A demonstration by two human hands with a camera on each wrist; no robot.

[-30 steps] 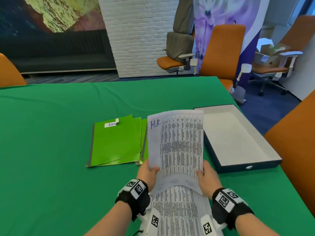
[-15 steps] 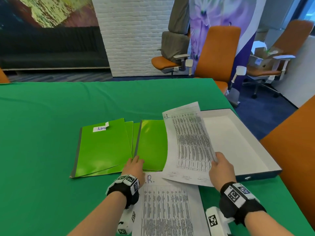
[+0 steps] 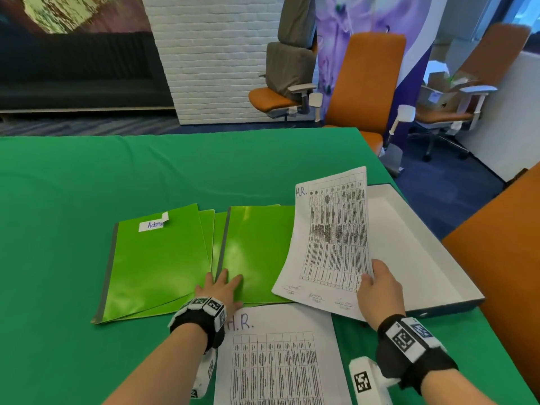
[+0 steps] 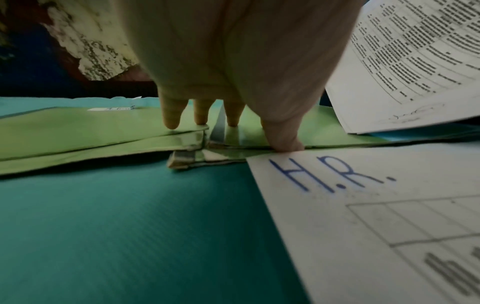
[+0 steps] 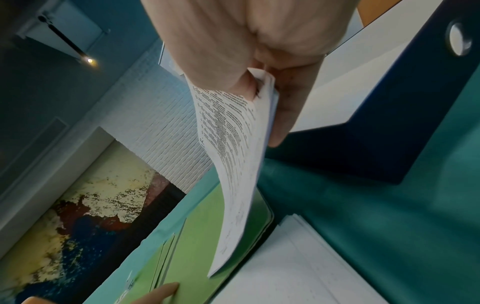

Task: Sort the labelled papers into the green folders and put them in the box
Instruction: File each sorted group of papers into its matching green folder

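Observation:
My right hand (image 3: 368,277) pinches the lower right edge of a printed sheet marked "H.R." (image 3: 333,235) and holds it tilted above the table, over the right folder's edge and the box's left rim. My left hand (image 3: 222,284) lies with straight fingers on the near corners of the green folders. The left folder (image 3: 155,258) bears an "Admin" tag; the right folder (image 3: 257,252) shows no tag. In the left wrist view the fingertips (image 4: 201,121) touch both folders. A stack of papers (image 3: 277,363), topped "H.R.", lies by the table's near edge.
The shallow box (image 3: 415,252), dark blue outside and white inside, lies to the right of the folders with nothing in it. Green cloth (image 3: 87,176) covers the table. An orange chair back (image 3: 502,264) stands close at the right.
My left hand let go of the sheet and came down onto the folders. My right hand swung the sheet to the right, uncovering the right folder and the stack.

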